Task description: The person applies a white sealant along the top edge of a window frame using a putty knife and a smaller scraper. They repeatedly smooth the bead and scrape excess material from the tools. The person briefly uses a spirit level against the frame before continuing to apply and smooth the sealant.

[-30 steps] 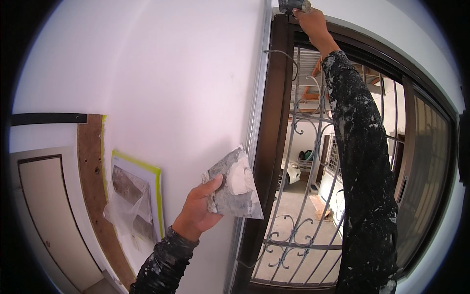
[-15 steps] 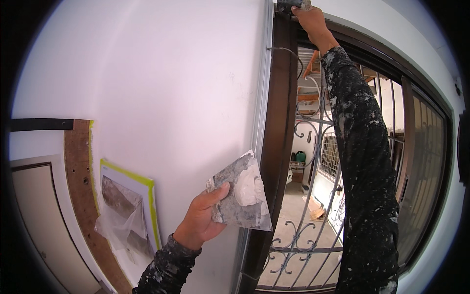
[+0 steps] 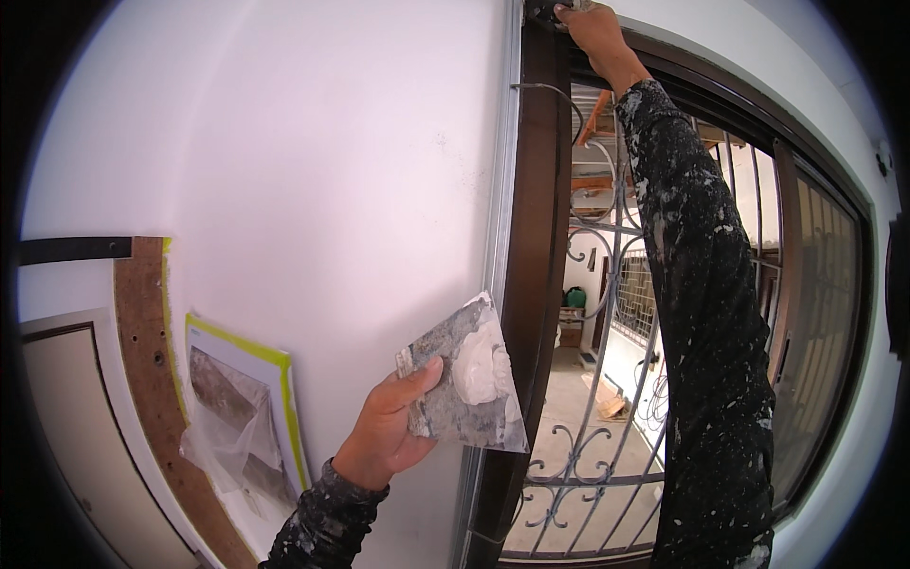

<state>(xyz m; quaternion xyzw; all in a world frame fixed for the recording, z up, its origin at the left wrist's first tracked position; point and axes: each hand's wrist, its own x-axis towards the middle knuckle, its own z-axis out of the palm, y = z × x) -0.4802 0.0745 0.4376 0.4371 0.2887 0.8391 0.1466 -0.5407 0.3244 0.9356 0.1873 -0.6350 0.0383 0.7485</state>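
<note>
My left hand (image 3: 391,422) grips a broad, stained putty knife (image 3: 431,379) by its narrow end, thumb on its face. A lump of white putty (image 3: 482,365) sits on that blade, which is held before the wall edge beside the brown window frame (image 3: 533,284). High up at the frame's top left corner, my right hand (image 3: 599,38) is closed around a dark, putty-smeared tool (image 3: 542,11), probably a second putty knife. The picture's upper edge cuts it off, and its working end is hidden.
A white wall (image 3: 351,171) fills the left, with a metal corner strip (image 3: 502,190) along its edge. Below hangs a panel edged in yellow tape (image 3: 237,346), partly under plastic. A scrolled metal grille (image 3: 569,474) covers the opening. A door (image 3: 71,417) stands at far left.
The view has shifted slightly. My right hand and its tool sit a little higher and further left in the picture. My left hand keeps nearly the same place and grip.
</note>
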